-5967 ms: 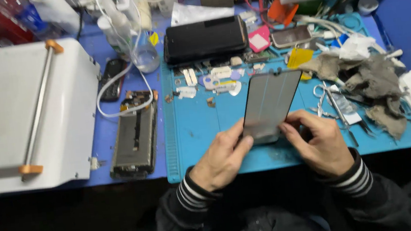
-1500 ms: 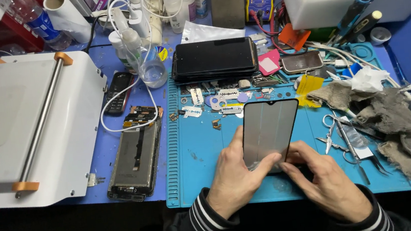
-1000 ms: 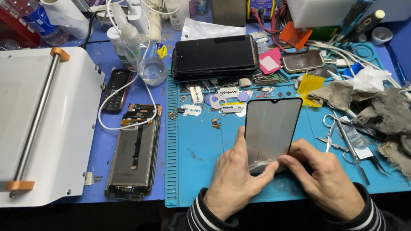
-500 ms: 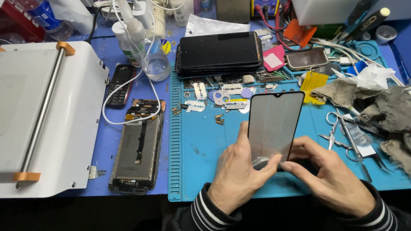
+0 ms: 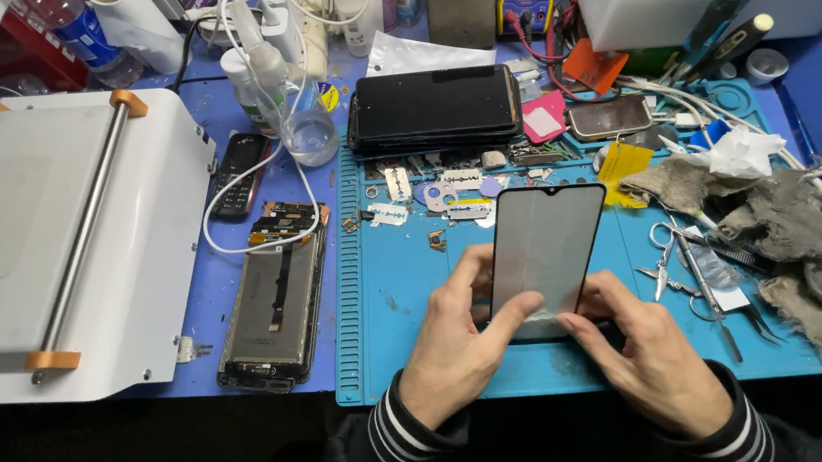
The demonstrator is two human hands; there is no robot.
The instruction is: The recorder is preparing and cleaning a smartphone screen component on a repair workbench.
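A dark phone screen glass with a notch at its top edge lies tilted over the blue work mat. My left hand grips its lower left side, thumb pressed on the bottom of the face. My right hand holds the lower right corner, thumb and fingers pinching at a pale film patch along the bottom edge. Both sleeves are dark with white stripes.
An opened phone body lies left of the mat beside a white machine with a metal bar. A stack of dark screens, small parts, scissors, grey rags, bottles and cables crowd the back and right.
Over the last seconds the glass stayed in both hands; the view shifted slightly and my thumbs moved closer together at the bottom edge, where a pale film patch now shows.
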